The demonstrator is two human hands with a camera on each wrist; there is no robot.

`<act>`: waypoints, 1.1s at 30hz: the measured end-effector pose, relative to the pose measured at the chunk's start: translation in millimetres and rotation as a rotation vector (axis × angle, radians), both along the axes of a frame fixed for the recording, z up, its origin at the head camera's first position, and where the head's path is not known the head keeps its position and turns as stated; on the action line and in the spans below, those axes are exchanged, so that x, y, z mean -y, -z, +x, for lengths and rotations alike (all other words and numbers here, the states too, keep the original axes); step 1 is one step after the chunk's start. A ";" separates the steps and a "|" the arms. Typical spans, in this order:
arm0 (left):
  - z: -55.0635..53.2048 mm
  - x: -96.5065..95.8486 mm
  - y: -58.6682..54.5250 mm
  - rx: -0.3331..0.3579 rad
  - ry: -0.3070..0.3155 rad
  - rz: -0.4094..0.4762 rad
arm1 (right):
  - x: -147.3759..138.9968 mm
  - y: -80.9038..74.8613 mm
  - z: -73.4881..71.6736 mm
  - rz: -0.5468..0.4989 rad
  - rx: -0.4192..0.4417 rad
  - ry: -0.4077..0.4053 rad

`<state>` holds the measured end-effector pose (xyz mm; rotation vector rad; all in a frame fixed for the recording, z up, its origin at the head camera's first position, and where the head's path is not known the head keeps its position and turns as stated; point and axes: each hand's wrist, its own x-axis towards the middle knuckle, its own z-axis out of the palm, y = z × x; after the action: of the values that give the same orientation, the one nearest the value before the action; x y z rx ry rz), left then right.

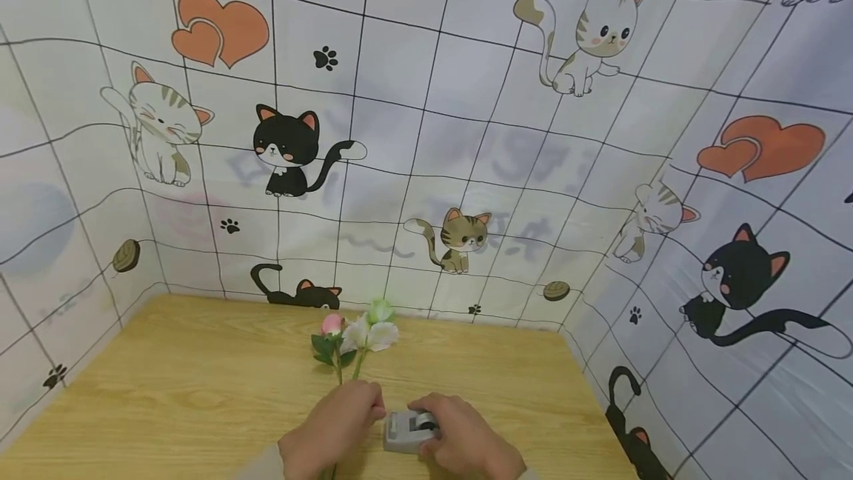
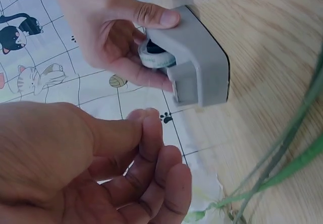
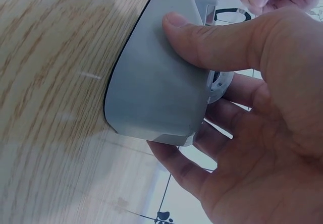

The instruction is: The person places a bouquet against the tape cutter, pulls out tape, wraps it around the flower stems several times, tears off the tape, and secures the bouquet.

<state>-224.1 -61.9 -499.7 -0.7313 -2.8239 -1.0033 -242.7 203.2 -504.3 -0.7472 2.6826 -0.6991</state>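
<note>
the tape dispenser [image 3: 151,93] looks like moulded grey plastic, smooth and mostly matt, with a soft sheen on its curved side. the tape roll [image 2: 157,61] in it looks like glossy plastic film. the surface [image 1: 200,361] shows wood grain, real or printed is hard to tell, in a smooth finish that catches pale glints. the patterned sheet [image 1: 400,95] is thin and smooth, plastic or cloth unclear, slightly shiny at the right. the white petals [image 1: 383,335] look like thin matt fabric, the green stems [image 2: 298,164] like smooth plastic.
</note>
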 end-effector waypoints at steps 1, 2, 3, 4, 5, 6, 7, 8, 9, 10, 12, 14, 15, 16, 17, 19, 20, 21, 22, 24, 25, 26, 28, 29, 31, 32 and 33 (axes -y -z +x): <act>0.3 2.0 -0.2 0.009 0.000 0.002 | -0.2 0.0 0.1 0.002 -0.001 0.001; 0.5 4.0 -0.5 0.019 -0.004 0.004 | -0.2 0.1 0.5 0.004 -0.006 -0.001; 0.8 6.2 -0.7 0.033 -0.005 0.007 | -0.1 0.3 0.8 0.005 -0.014 -0.005; 0.8 8.4 -0.8 0.037 -0.008 0.006 | 0.1 0.9 1.1 0.004 -0.018 -0.008; 0.7 10.6 -0.8 0.047 -0.012 0.010 | 0.3 1.7 1.4 0.004 -0.022 -0.009; 0.4 13.0 -1.1 0.051 -0.019 0.013 | 0.6 2.5 1.5 0.004 -0.027 -0.011; 0.4 15.5 -1.3 0.058 -0.023 0.014 | 0.9 2.9 1.5 0.006 -0.024 -0.008; -0.2 18.0 -1.5 0.058 -0.027 0.018 | 1.2 3.2 1.5 0.009 -0.019 -0.002; -0.5 20.7 -1.3 0.056 -0.029 0.021 | 1.4 3.5 1.4 0.010 -0.012 0.004; -0.6 23.6 -1.5 0.056 -0.033 0.025 | 1.5 3.6 1.1 0.014 -0.001 0.011; -0.6 30.0 -1.4 0.051 -0.040 0.028 | 1.5 3.6 0.7 0.019 0.014 0.023; -0.2 37.2 -0.6 0.032 -0.041 0.023 | 1.2 3.7 0.7 0.022 0.019 0.027; 0.1 41.1 -0.2 0.023 -0.037 0.022 | 0.8 3.8 0.8 0.021 0.016 0.024; 0.4 44.8 0.3 0.017 -0.033 0.022 | 0.6 3.8 0.9 0.022 0.011 0.022; 0.3 48.6 0.8 0.011 -0.029 0.025 | 0.3 3.8 1.1 0.023 0.004 0.020; -0.1 56.4 1.6 0.026 -0.007 0.041 | 0.1 4.3 1.4 0.031 -0.016 0.012; -0.6 60.2 2.1 0.042 0.002 0.055 | 0.1 4.5 1.5 0.035 -0.024 0.007; -1.1 63.7 2.4 0.057 0.004 0.062 | 0.2 4.7 1.4 0.038 -0.028 0.003; -1.8 67.1 2.8 0.077 0.002 0.073 | 0.3 4.9 1.3 0.045 -0.032 0.002; -3.3 73.2 3.7 0.120 0.001 0.088 | 0.4 5.1 1.5 0.053 -0.033 -0.002; -4.0 75.5 4.1 0.137 -0.003 0.096 | 0.4 4.9 1.8 0.062 -0.036 -0.003; -4.7 77.5 4.6 0.146 -0.003 0.098 | 0.3 4.7 2.1 0.068 -0.034 -0.001; -6.2 80.2 5.2 0.159 -0.007 0.102 | -0.2 4.2 3.1 0.080 -0.034 0.007; -6.9 81.5 5.6 0.157 -0.013 0.098 | -0.4 3.9 3.6 0.085 -0.034 0.009; -8.0 83.9 6.4 0.154 -0.039 0.088 | -0.6 3.6 4.4 0.091 -0.044 0.008; -8.7 85.2 7.3 0.148 -0.056 0.077 | -0.7 3.6 4.7 0.086 -0.044 0.008; -9.0 86.4 8.7 0.143 -0.074 0.067 | -0.8 3.7 5.0 0.082 -0.047 0.007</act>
<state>-233.1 -148.4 -508.3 -0.5665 -2.8954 -1.1760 -237.7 204.0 -508.0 -0.7432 2.7387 -0.5763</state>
